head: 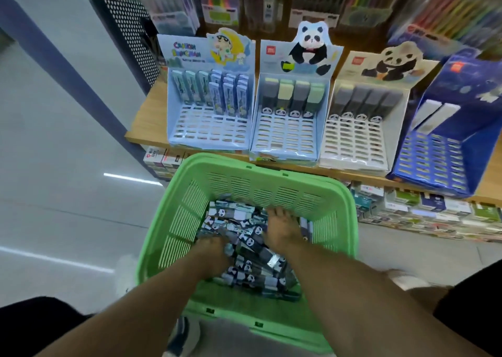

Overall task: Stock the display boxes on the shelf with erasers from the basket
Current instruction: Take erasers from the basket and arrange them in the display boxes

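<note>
From the head camera, the green slotted plastic basket [245, 183] sits low at six o'clock, directly below the wooden shelf [148, 115], probably so that stock can be lifted straight up into the boxes; the loose pile of wrapped panda-print erasers [245, 237] lies in its bottom; both hands are down in that pile; the left hand [210, 250], at about seven o'clock of the heap, has its fingers buried among the packets, so I cannot tell whether it is grasping any; the right hand [282, 230], at about one o'clock of the heap, lies spread with fingers fairly straight on top, seemingly sorting rather than clenching; along the shelf at twelve o'clock stand four cardboard display boxes with slotted trays, each filled only in its back rows, the front slots awaiting stock; the pale blue cartoon box [209, 96] at eleven o'clock bears colourful lettering too blurred to read surely; the blue panda box [292, 104] and the white panda box [364, 123] each carry a small red logo square, illegible; the dark blue box [445, 145] at two o'clock holds two white bars.
</note>
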